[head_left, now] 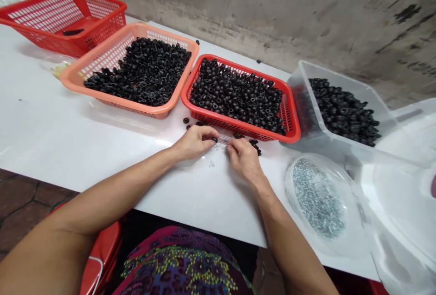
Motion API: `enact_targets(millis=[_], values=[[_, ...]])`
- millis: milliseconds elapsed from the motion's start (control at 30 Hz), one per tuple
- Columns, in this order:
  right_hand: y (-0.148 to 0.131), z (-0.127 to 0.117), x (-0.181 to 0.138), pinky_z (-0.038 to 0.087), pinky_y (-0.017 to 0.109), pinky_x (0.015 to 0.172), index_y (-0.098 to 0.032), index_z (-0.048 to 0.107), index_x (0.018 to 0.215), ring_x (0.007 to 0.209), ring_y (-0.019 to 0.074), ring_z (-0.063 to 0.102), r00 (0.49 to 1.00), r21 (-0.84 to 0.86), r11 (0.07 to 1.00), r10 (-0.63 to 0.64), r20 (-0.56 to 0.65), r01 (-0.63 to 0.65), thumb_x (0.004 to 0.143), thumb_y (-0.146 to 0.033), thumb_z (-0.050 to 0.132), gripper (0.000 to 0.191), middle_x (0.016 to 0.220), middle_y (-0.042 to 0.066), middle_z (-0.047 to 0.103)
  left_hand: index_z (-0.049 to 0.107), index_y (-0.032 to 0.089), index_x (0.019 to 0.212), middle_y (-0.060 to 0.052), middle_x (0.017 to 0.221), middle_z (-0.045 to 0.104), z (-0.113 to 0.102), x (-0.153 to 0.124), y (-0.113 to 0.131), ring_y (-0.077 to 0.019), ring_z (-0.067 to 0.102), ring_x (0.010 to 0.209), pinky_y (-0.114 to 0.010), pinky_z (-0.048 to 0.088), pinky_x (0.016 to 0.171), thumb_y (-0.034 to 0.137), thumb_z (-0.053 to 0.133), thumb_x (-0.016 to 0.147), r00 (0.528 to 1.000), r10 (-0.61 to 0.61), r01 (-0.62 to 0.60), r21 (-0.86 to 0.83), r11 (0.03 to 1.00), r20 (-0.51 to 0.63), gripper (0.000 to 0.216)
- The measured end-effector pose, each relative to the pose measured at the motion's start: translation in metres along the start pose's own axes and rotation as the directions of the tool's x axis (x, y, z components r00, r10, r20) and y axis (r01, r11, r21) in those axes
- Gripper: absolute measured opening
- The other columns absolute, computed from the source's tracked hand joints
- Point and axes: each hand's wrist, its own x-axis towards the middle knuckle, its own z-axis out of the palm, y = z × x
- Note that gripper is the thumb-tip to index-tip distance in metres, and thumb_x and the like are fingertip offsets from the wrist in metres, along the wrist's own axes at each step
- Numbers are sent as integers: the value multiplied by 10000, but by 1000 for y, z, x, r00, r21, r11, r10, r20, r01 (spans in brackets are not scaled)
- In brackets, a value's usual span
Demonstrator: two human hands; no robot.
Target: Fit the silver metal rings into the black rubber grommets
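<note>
Between the thumb and fingers of my left hand [195, 142] is a small round black cap [214, 140], held low over the white table. Across from it, my right hand [243, 156] has its fingertips pinched together; what they hold, if anything, is too small to make out. Loose black caps [185, 121] lie just beyond my left hand, and more black pieces [255, 145] sit beside my right knuckles. Directly behind both hands stands a red basket [238, 132] heaped with round, hollow black caps.
An orange basket [132, 108] of smaller black parts stands left of the red one. Farther left is another red basket [102, 36]. On the right are a clear bin [318, 117] of black pieces and a round clear tub [289, 181] of shiny silvery bits. A wall closes the back.
</note>
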Motion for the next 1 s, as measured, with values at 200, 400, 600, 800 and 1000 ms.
enact_targets(millis=[200, 400, 600, 800, 1000], values=[[-3, -15, -5, 407, 285, 670, -186, 645, 822, 700, 158, 521, 987, 558, 818, 68, 149, -141, 856, -330, 592, 158, 737, 5, 595, 679, 116, 838, 13, 729, 632, 2, -2, -3, -95, 537, 649, -234, 420, 635, 94, 663, 681, 999, 20, -17, -94, 995, 35, 159], [-10, -21, -9, 356, 264, 600, -185, 657, 802, 646, 127, 452, 972, 729, 652, 54, 231, -209, 819, -459, 680, 276, 685, -16, 541, 686, 117, 802, 5, 733, 649, 5, -5, -2, -105, 570, 677, -241, 441, 666, 80, 685, 665, 995, 17, 0, -170, 986, 101, 142], [-16, -21, -10, 378, 273, 645, -175, 657, 759, 667, 130, 481, 971, 665, 718, 63, 231, -205, 816, -408, 659, 240, 703, -11, 578, 703, 120, 823, -2, 754, 676, 9, -8, -1, -104, 586, 685, -243, 464, 686, 87, 680, 691, 986, 32, 0, -198, 980, 163, 138], [-22, -19, -10, 346, 267, 565, -165, 661, 704, 589, 122, 453, 970, 558, 796, 147, 195, -233, 805, -412, 654, 267, 616, -16, 562, 697, 125, 804, 9, 730, 670, 13, -10, 1, -94, 580, 676, -233, 466, 674, 61, 657, 694, 979, 45, -5, -200, 980, 198, 132], [-16, -19, -11, 374, 265, 534, -173, 726, 803, 568, 118, 514, 964, 697, 666, 194, 181, -265, 803, -433, 694, 263, 651, 4, 643, 686, 110, 849, 7, 686, 655, 10, -11, 4, -82, 562, 597, -227, 446, 594, 122, 722, 705, 965, -62, 134, -275, 952, 256, 150]])
